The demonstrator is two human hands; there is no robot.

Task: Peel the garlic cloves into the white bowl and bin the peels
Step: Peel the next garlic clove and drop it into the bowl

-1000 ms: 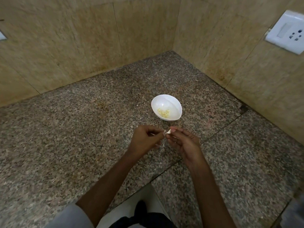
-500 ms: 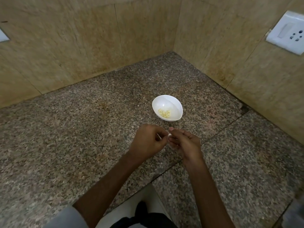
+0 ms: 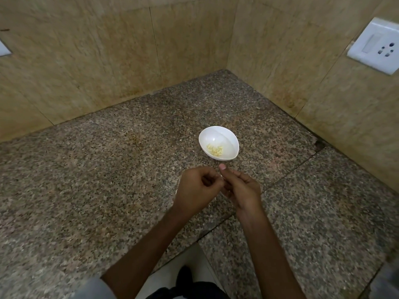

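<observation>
A white bowl [image 3: 228, 138] stands on the granite counter [image 3: 97, 180] with several peeled yellowish garlic cloves [image 3: 214, 149] lying in it. Just in front of the bowl my left hand [image 3: 197, 189] and my right hand [image 3: 243, 189] meet fingertip to fingertip above the counter. Both have curled fingers that pinch a small garlic clove between them. The clove is almost wholly hidden by my fingers. My right thumb tip points up toward the bowl's near rim.
Beige tiled walls form a corner behind the bowl. A white socket plate [image 3: 375, 46] sits on the right wall and another plate [image 3: 3, 49] at the left edge. The counter's front edge has a notch, with pale floor [image 3: 183, 262] below.
My hands have drawn closer together and nearer the bowl. The white clove that showed between my fingertips is now covered by my fingers.
</observation>
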